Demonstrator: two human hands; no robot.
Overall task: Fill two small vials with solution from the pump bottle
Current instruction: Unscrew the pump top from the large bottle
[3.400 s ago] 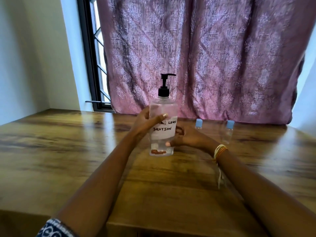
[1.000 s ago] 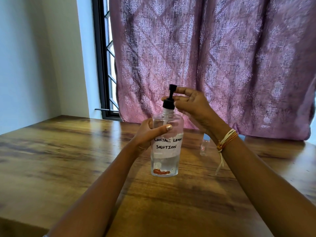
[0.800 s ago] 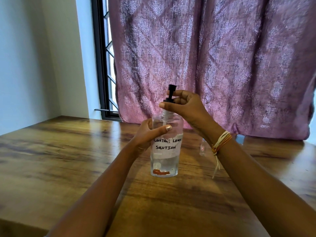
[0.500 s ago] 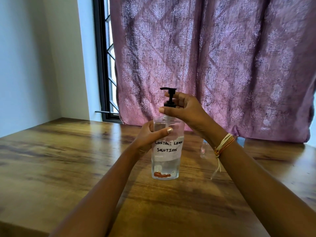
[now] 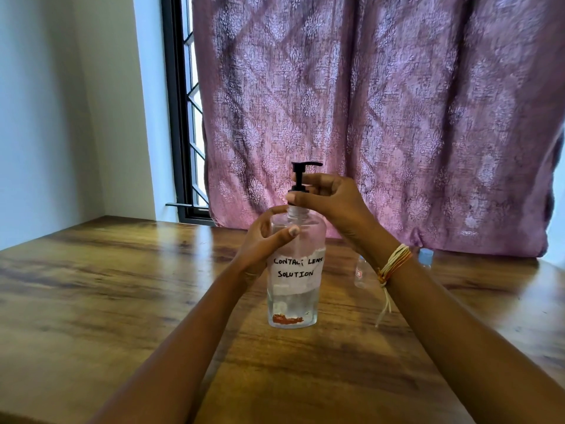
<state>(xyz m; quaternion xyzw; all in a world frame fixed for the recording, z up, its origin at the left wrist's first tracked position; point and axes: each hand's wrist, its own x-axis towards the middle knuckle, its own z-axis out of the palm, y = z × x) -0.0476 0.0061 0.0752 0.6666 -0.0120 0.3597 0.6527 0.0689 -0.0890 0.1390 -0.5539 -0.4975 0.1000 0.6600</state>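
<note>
**Readying the pump, vials not yet touched**

My left hand (image 5: 263,240) is wrapped around the shoulder of the pump bottle (image 5: 295,270), thumb across its front, holding it upright on the wooden table (image 5: 122,286). My right hand (image 5: 331,200) is up at the neck, thumb and fingers pinching the black collar just under the pump head (image 5: 301,171), whose spout points to my right.

I judge I'm at the opening step: getting the pump ready to dispense, either turning it or unscrewing the collar. No filling has begun.

The two small vials stand on the table behind my right wrist, well back from the bottle. One vial (image 5: 362,272) shows as clear plastic just left of my wristband (image 5: 393,264); the other vial (image 5: 425,257) shows only its blue cap. I can't tell if the nearer one is capped, since my arm hides its top.

Next I'll need to free my right hand, bring a vial forward, uncap it and hold its mouth under the spout.
</note>
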